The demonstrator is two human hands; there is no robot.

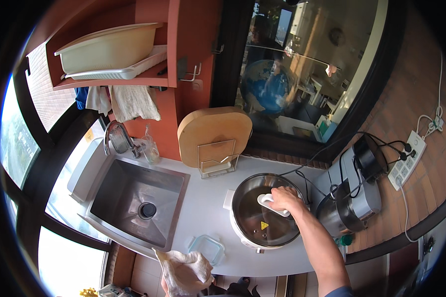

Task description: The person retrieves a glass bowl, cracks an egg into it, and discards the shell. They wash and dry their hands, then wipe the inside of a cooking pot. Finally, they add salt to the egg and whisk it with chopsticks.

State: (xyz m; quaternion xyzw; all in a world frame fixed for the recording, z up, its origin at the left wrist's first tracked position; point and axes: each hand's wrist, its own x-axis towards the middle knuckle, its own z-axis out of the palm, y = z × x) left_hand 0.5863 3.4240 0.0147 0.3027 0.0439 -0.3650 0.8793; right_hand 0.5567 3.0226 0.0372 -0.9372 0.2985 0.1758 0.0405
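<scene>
My right hand (284, 199) grips the white handle (266, 198) of a glass lid (245, 219). That lid lies over a round white electric pan (238, 232) on the counter and carries a yellow warning sticker. At the bottom of the view, a pale cloth (186, 269) is bunched up in my left hand (164, 285), which it mostly covers. Just beyond the cloth, a clear glass container (207, 249) sits close to the counter's front edge.
Left of the pan is a steel sink (173, 219) with a chrome faucet (123, 135). A wooden cutting board (212, 130) stands in a wire rack. To the right are a grey kitchen appliance (368, 189), loose black cords and a wall-side power strip (407, 159).
</scene>
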